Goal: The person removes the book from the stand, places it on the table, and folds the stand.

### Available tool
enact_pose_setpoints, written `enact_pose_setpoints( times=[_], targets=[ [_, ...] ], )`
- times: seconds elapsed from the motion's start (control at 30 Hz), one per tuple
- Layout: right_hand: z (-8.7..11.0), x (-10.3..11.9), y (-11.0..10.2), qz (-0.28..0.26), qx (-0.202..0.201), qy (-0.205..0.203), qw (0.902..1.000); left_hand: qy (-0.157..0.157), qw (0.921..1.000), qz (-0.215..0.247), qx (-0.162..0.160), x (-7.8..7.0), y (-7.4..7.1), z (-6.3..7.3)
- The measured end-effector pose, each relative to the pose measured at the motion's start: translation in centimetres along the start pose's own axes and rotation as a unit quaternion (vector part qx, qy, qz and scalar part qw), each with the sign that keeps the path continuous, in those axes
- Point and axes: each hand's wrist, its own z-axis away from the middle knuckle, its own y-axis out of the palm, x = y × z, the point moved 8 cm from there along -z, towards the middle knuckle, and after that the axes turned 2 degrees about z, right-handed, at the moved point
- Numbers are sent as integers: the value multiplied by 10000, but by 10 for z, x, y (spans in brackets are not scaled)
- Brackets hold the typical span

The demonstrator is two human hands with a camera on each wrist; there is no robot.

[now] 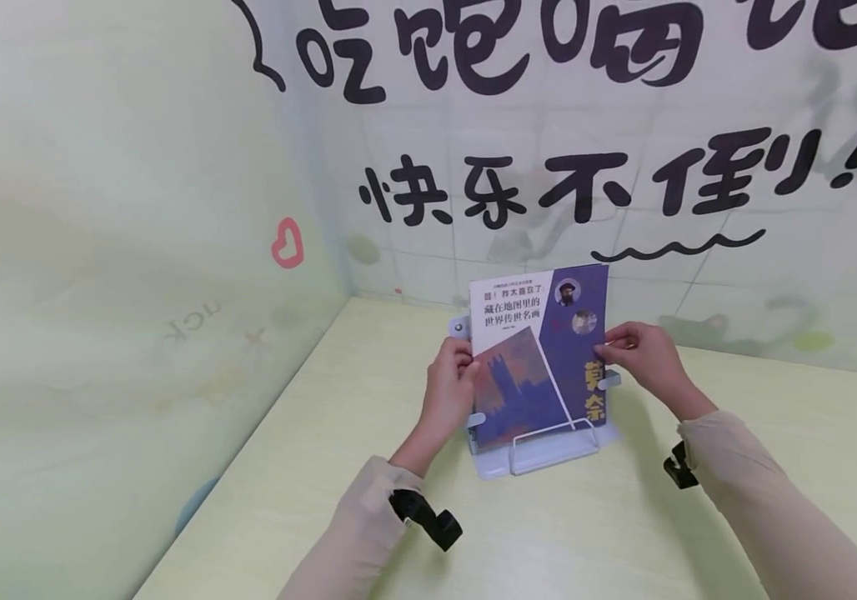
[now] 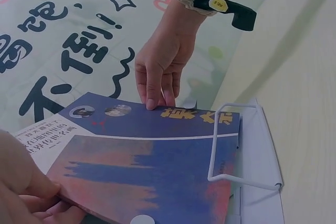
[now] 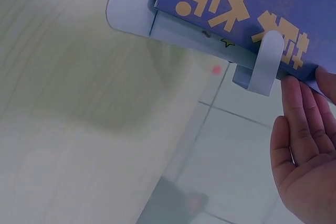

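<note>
A book (image 1: pixel 522 383) with a blue and white cover and a painting of a tower leans upright on a white book stand (image 1: pixel 492 463). My left hand (image 1: pixel 447 387) pinches its left edge, thumb on the front cover. On the opposite edge, my right hand (image 1: pixel 648 360) holds the book between thumb and fingers, above the stand's right clip (image 3: pixel 268 61). The left clip (image 1: pixel 477 419) overlaps the cover's lower left edge. A wire loop (image 2: pixel 212 145) crosses the bottom of the cover. The stand's back plate is mostly hidden by the book.
The stand rests on a pale wood-grain table (image 1: pixel 308 500). Behind it rises a wall (image 1: pixel 413 125) with large dark lettering, and another wall (image 1: pixel 113 250) borders the table's left side. Black straps with camera mounts (image 1: pixel 428 518) sit on both sleeves.
</note>
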Motion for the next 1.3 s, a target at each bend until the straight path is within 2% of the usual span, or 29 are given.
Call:
enact_pose_setpoints(
  times=[0.3,0.5,0.83,1.1,1.3],
  targets=[
    [-3,1,-3,-368,54,16,9993,136,9997,112,-192,-4,-2,0],
    [-4,0,-4,-564,102,97,9983,289,9991,264,-178,-7,-2,-1],
    [-4,0,-7,-775,286,80,9966,344,9993,69,-117,-13,-2,-2],
    [-4,7,-19,-956,-21,-28,9954,382,9987,211,-262,-21,-8,-5],
    [-7,16,-30,-1058,-325,-152,9937,673,9961,358,-450,-31,-16,-10]
  ],
)
